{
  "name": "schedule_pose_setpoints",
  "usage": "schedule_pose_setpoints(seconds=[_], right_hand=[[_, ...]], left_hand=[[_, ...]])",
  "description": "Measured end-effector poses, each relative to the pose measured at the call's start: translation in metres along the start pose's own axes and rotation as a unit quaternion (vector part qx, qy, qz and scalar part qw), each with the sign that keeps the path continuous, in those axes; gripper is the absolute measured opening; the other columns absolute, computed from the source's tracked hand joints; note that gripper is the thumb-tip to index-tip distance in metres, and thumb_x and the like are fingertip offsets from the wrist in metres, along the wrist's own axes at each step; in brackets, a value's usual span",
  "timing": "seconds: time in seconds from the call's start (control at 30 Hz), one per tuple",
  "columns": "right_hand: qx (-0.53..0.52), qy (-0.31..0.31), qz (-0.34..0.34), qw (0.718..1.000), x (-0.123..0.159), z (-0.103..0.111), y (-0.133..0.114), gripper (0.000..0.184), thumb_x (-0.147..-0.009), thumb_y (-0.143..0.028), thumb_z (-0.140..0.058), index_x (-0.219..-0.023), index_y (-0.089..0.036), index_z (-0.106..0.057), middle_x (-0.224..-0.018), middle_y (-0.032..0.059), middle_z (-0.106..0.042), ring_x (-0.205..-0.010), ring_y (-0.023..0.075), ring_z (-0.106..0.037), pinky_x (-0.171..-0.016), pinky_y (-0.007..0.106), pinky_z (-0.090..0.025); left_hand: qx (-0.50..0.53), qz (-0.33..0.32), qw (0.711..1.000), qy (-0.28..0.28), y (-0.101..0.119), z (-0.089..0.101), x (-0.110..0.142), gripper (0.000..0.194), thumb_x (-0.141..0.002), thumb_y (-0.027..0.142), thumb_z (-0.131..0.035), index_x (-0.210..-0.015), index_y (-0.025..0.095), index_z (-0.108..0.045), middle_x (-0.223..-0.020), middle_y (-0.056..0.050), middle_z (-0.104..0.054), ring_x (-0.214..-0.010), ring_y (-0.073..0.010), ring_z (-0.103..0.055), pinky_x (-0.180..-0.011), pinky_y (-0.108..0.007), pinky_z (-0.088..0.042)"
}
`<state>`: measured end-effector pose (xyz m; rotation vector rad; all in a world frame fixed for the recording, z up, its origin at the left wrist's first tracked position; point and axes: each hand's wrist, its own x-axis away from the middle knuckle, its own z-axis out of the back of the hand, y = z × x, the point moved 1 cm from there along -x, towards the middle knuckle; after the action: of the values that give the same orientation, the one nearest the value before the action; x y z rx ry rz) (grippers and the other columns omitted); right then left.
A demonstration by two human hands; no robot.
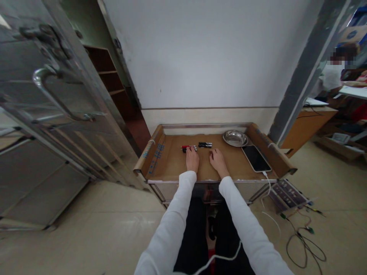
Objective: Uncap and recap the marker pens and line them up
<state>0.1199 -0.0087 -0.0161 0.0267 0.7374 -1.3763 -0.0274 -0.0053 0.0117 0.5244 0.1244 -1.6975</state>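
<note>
My left hand (192, 159) rests on the cardboard-lined top of a small cart (169, 168), its fingertips at a group of pen-like sticks. A red stick (187, 146) lies just beyond the fingers, and a black one is partly hidden under them. My right hand (219, 162) rests palm down to the right, loosely bent, with its fingers apart and nothing visible in them. Ahead of it, a small group of black pen-like sticks (205, 144) lies side by side, not touched by that hand.
A shiny metal bowl (235, 138) sits at the back right. Near it lies a phone (256, 158) with a white cable (269, 187) hanging over the edge. Raised cardboard sides border the cart top. Cables (305, 244) lie on the floor; a person (332, 76) is at far right.
</note>
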Motion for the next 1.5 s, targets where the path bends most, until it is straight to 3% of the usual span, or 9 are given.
schedule_pose_setpoints(seconds=[0.1,0.23,0.47,0.6,0.8,1.07,1.3,1.5], right_hand=[[0.011,-0.006,0.004,1.000,-0.0009,0.0004,0.0001,0.031,-0.084,-0.010,-0.040,-0.107,-0.010,-0.061,-0.103,0.0138,-0.059,-0.096,0.0220,-0.052,-0.090,0.034,-0.041],[0.016,-0.004,0.004,1.000,-0.0025,0.0005,-0.0002,0.031,-0.084,-0.011,-0.040,-0.107,-0.010,-0.060,-0.103,0.0137,-0.059,-0.096,0.0223,-0.052,-0.090,0.034,-0.040],[0.031,-0.001,-0.004,1.000,-0.0021,0.0012,-0.0014,0.033,-0.085,-0.013,-0.039,-0.112,-0.011,-0.059,-0.106,0.0146,-0.058,-0.098,0.0236,-0.050,-0.090,0.036,-0.040],[0.041,-0.016,-0.012,0.999,-0.0007,0.0029,-0.0024,0.039,-0.087,-0.014,-0.040,-0.123,-0.014,-0.055,-0.110,0.0147,-0.056,-0.101,0.0241,-0.050,-0.089,0.036,-0.040],[0.058,-0.024,-0.042,0.997,-0.0020,0.0028,-0.0071,0.047,-0.086,-0.017,-0.044,-0.132,-0.020,-0.050,-0.111,0.0157,-0.054,-0.100,0.0263,-0.049,-0.087,0.040,-0.039],[0.054,0.006,-0.032,0.998,-0.0017,0.0040,-0.0071,0.034,-0.083,-0.015,-0.044,-0.112,-0.019,-0.061,-0.104,0.0130,-0.056,-0.095,0.0242,-0.049,-0.085,0.037,-0.040],[0.061,0.013,-0.024,0.998,-0.0023,0.0042,-0.0061,0.037,-0.084,-0.014,-0.042,-0.118,-0.015,-0.056,-0.103,0.0129,-0.055,-0.095,0.0237,-0.048,-0.084,0.035,-0.039],[0.051,0.009,-0.026,0.998,-0.0035,0.0014,-0.0024,0.023,-0.086,-0.017,-0.043,-0.099,-0.015,-0.062,-0.099,0.0122,-0.056,-0.093,0.0233,-0.048,-0.083,0.034,-0.039]], left_hand=[[-0.009,0.034,0.999,0.026,0.0016,0.0024,0.0002,0.032,-0.088,0.008,-0.032,-0.114,0.007,-0.050,-0.110,-0.018,-0.052,-0.104,-0.0256,-0.050,-0.092,-0.039,-0.042],[0.007,0.049,0.999,0.019,0.0034,0.0049,-0.0001,0.031,-0.088,0.010,-0.034,-0.116,0.006,-0.047,-0.112,-0.020,-0.051,-0.103,-0.0258,-0.052,-0.090,-0.039,-0.042],[0.017,-0.015,1.000,0.014,0.0052,0.0041,-0.0014,0.030,-0.086,0.010,-0.038,-0.112,0.011,-0.052,-0.114,-0.017,-0.052,-0.107,-0.0265,-0.050,-0.094,-0.039,-0.040],[0.037,-0.060,0.997,-0.012,0.0069,0.0016,-0.0002,0.037,-0.086,0.016,-0.042,-0.122,0.017,-0.050,-0.123,-0.016,-0.049,-0.111,-0.0294,-0.047,-0.095,-0.044,-0.039],[0.050,-0.013,0.998,-0.022,0.0081,0.0034,-0.0001,0.030,-0.087,0.019,-0.042,-0.115,0.018,-0.054,-0.127,-0.018,-0.047,-0.116,-0.0324,-0.044,-0.096,-0.050,-0.037],[0.037,-0.017,0.999,0.002,0.0075,0.0043,0.0008,0.033,-0.085,0.017,-0.044,-0.117,0.018,-0.052,-0.130,-0.017,-0.046,-0.118,-0.0315,-0.043,-0.096,-0.049,-0.038],[0.039,-0.029,0.999,-0.005,0.0075,0.0062,0.0007,0.022,-0.091,0.021,-0.041,-0.106,0.017,-0.057,-0.126,-0.016,-0.046,-0.117,-0.0301,-0.041,-0.097,-0.048,-0.037],[0.027,-0.057,0.998,-0.018,0.0058,0.0042,-0.0015,0.019,-0.092,0.027,-0.045,-0.102,0.018,-0.059,-0.119,-0.013,-0.051,-0.114,-0.0292,-0.044,-0.097,-0.045,-0.039]])
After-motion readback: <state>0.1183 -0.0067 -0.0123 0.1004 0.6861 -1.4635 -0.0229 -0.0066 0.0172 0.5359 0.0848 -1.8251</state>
